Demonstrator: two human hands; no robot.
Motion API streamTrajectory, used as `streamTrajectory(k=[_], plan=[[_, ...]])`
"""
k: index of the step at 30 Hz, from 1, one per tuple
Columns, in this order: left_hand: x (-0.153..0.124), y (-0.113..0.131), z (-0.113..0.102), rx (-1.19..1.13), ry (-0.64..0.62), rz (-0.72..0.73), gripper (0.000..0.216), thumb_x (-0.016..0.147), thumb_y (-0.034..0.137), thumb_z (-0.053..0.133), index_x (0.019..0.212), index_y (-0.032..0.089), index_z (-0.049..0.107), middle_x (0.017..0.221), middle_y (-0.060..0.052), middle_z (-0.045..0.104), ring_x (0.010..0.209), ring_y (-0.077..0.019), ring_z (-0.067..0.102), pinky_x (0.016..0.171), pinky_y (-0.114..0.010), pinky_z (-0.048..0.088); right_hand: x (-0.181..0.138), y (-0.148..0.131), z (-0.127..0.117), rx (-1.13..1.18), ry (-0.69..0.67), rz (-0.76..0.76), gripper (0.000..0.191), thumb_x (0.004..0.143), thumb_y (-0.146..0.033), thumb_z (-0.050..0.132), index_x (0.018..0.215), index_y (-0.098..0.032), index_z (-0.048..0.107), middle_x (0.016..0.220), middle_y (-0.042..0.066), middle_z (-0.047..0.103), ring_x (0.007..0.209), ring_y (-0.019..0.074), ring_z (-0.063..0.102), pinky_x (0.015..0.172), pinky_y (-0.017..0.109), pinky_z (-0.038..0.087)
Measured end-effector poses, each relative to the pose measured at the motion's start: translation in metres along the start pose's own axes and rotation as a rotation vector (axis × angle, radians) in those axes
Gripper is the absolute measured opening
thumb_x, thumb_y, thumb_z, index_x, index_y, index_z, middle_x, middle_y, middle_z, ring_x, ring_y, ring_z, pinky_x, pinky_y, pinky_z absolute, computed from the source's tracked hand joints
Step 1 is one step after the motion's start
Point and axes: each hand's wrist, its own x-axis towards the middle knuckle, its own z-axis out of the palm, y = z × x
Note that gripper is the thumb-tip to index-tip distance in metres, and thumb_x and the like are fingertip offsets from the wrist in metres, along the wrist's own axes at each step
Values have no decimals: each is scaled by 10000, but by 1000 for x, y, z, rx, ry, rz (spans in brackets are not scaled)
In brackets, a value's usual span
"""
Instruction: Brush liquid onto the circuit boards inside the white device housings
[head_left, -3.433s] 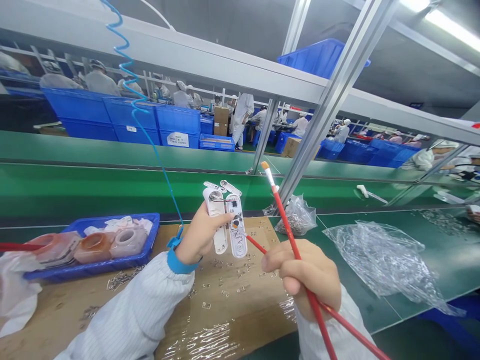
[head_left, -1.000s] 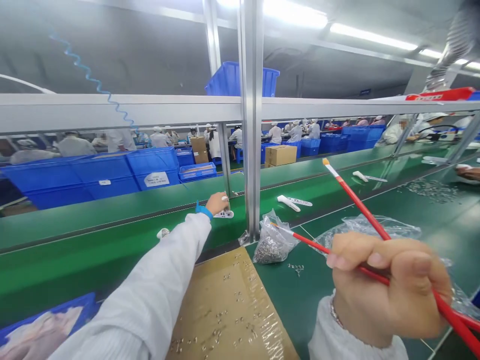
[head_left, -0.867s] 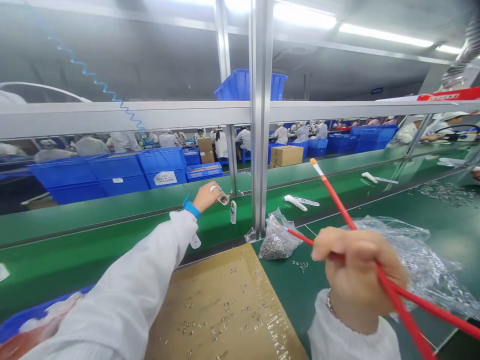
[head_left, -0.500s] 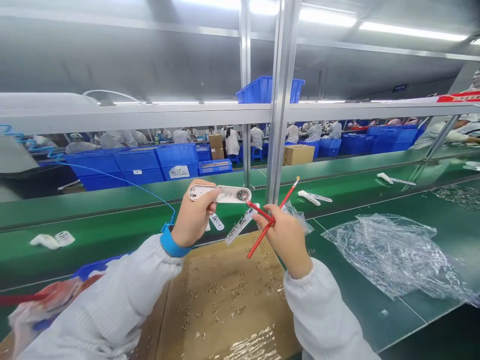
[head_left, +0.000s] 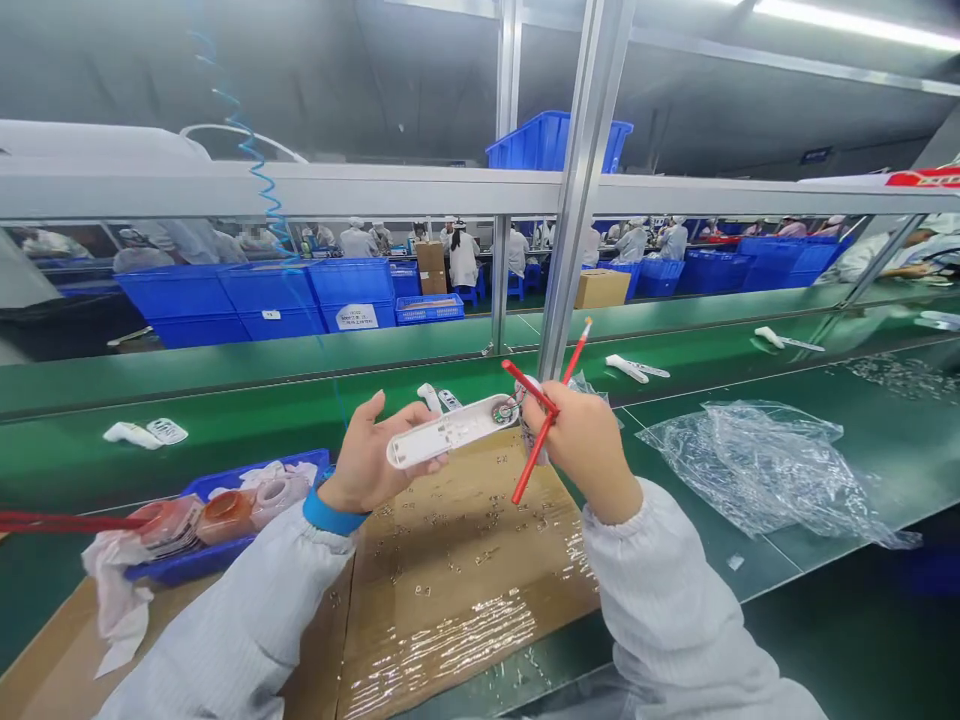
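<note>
A long white plastic casing (head_left: 442,436) with rounded ends lies across the fingers of my left hand (head_left: 369,455), whose thumb is lifted off it. At the casing's right end sits a round part (head_left: 504,410) with green board and metal showing. My right hand (head_left: 589,440) is closed around a red stick with a pale brush-like tip (head_left: 576,350), and a second, shorter-looking red stick (head_left: 529,387) crosses it. The right fingertips are at the casing's round end, partly hidden. Behind the hands, a white casing pair (head_left: 439,398) lies on the green belt.
Brown cardboard (head_left: 450,560) with scattered small clear pieces is below my hands. At left is a blue tray (head_left: 247,555) with stained jars and cloths. Clear plastic bags (head_left: 750,460) lie at right. A metal post (head_left: 581,190) rises ahead of the green belt (head_left: 247,420).
My left thumb has come off the casing and the hand has turned palm up. The casing has tilted, its right end higher. The second red stick's end has swung up, away from the round part.
</note>
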Motion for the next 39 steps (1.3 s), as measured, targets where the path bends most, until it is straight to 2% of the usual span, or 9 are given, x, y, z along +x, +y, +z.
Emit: streamTrajectory(k=[4,8,14,17,21,25,28,33,39], plan=[[16,-22,-23,141,-293,-356,515,666,602,689,939,177,588,723,-57,668,608,-211,667,545,-301,515,7,-8,-6,-140,-225,-138,277,859,-354,477,643,-186,514,510,-29,408,472,98,298,489,230,163],[34,-40,-16,221,-390,-336,472,628,423,794,981,155,630,900,-98,684,760,-225,670,701,-352,527,8,-19,-3,-238,-374,-199,245,868,-306,460,681,-182,560,519,-20,428,469,105,305,486,243,157],[34,-59,-8,260,-17,206,433,772,343,691,1148,163,574,1211,-130,610,1136,-261,560,967,-397,430,6,-23,16,-228,-485,-125,265,896,-346,469,714,-188,579,552,2,513,497,122,410,493,239,177],[33,-55,-18,306,109,275,446,705,306,750,1092,163,582,1116,-111,654,1034,-259,612,897,-395,479,10,-28,30,-196,-447,-113,341,926,-442,442,741,-186,572,584,12,550,529,132,466,502,236,181],[31,-29,-38,256,355,333,397,615,283,801,928,160,591,946,-66,685,851,-231,658,771,-382,537,16,-31,52,-125,-374,-93,381,972,-451,362,793,-178,560,663,30,594,617,150,532,542,238,218],[22,4,-55,28,624,540,345,579,204,798,850,168,588,851,-26,678,762,-186,653,705,-329,551,16,-24,86,-64,-500,-179,365,1001,-354,335,814,-163,585,746,48,630,709,147,574,639,237,305],[13,20,-65,-108,772,695,260,613,155,753,822,177,599,823,-6,668,735,-162,643,682,-290,546,11,-20,119,-45,-648,-227,196,971,-268,437,945,-181,611,883,48,660,795,133,600,646,209,358],[4,30,-69,-239,802,729,187,654,106,697,815,175,629,839,0,671,734,-144,637,651,-254,537,3,-22,167,-153,-868,-251,169,934,-276,522,971,-141,616,887,41,638,798,141,607,732,283,481],[4,30,-66,-288,786,665,170,665,110,702,814,158,634,863,-25,682,776,-159,642,697,-276,536,0,-30,191,-261,-995,-239,263,923,-344,546,1084,-139,581,1068,70,598,936,174,599,822,367,520]])
